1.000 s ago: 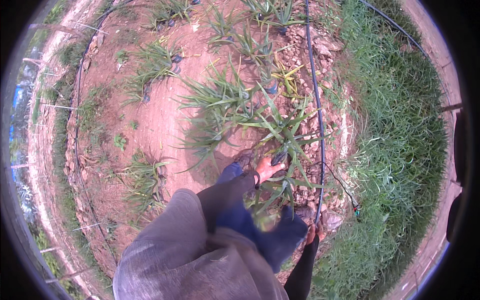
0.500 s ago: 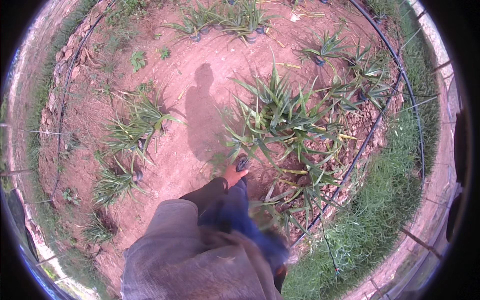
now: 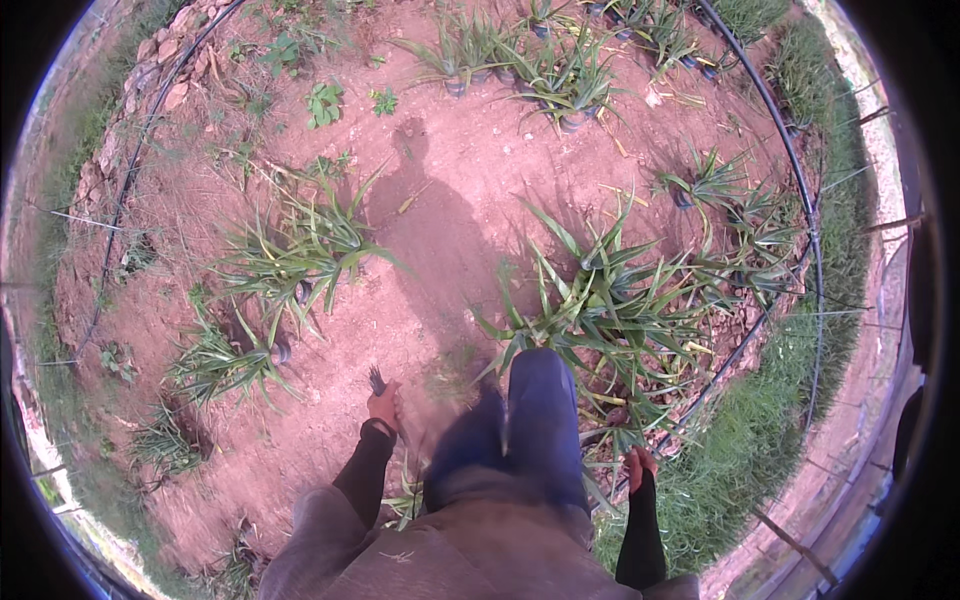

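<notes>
At the lower centre, my left hand (image 3: 383, 405) grips a small dark object (image 3: 376, 381) that I cannot make out, held low over the reddish soil beside my blue-trousered legs (image 3: 540, 420). Down at the right, my right hand (image 3: 640, 465) has curled fingers; what they hold, if anything, is too small to name. It is nearest to a spiky green plant (image 3: 625, 425) and a black hose (image 3: 740, 350) along the grass. A large clump of aloe-like plants (image 3: 600, 285) spreads just ahead of my legs, and another clump (image 3: 310, 250) stands ahead on the left.
Several more plants in dark pots (image 3: 572, 105) sit at the far side, with small leafy weeds (image 3: 325, 100) nearby. A second hose (image 3: 130, 175) and rubble (image 3: 170, 60) line the left. Grass (image 3: 730, 420) borders the right, with thin stakes (image 3: 880, 225) beyond. My shadow lies on the soil.
My left hand has come away from the plants to the left, still holding the dark object. The view has turned, revealing more bare soil, and my right hand has come out from behind my body.
</notes>
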A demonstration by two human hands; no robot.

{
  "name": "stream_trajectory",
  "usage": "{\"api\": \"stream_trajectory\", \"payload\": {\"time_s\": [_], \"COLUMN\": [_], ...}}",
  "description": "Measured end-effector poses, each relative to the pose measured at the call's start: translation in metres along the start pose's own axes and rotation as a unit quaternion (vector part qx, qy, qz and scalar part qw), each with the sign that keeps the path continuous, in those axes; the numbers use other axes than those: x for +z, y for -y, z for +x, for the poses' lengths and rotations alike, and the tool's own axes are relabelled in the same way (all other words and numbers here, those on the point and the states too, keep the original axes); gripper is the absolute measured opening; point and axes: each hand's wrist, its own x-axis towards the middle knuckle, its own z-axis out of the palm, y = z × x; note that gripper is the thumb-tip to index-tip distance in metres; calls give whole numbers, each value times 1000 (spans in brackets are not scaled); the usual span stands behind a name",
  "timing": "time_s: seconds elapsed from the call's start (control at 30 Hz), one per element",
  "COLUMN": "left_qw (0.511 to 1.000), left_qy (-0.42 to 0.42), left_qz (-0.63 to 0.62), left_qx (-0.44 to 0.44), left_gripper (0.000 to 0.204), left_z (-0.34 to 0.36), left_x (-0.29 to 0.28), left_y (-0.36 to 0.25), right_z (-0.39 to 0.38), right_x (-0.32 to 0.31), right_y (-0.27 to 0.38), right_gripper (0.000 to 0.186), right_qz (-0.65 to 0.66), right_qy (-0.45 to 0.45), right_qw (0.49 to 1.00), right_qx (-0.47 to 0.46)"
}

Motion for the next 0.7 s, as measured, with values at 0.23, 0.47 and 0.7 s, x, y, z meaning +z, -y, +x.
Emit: {"api": "stream_trajectory", "payload": {"time_s": [0.23,0.47,0.7], "left_qw": [973,959,974], "left_qy": [-11,74,208], "left_qz": [-221,-254,-85], "left_qx": [64,103,35], "left_gripper": [27,21,13], "left_z": [-37,-39,18], "left_x": [-42,-57,72], "left_y": [-72,-187,-336], "right_z": [100,22,-47], "right_x": [217,520,622], "right_y": [170,407,493], "right_gripper": [31,33,26], "right_qz": [-205,-280,67], "right_qy": [243,462,615], "right_qw": [930,768,782], "right_qx": [-184,-344,-84]}}
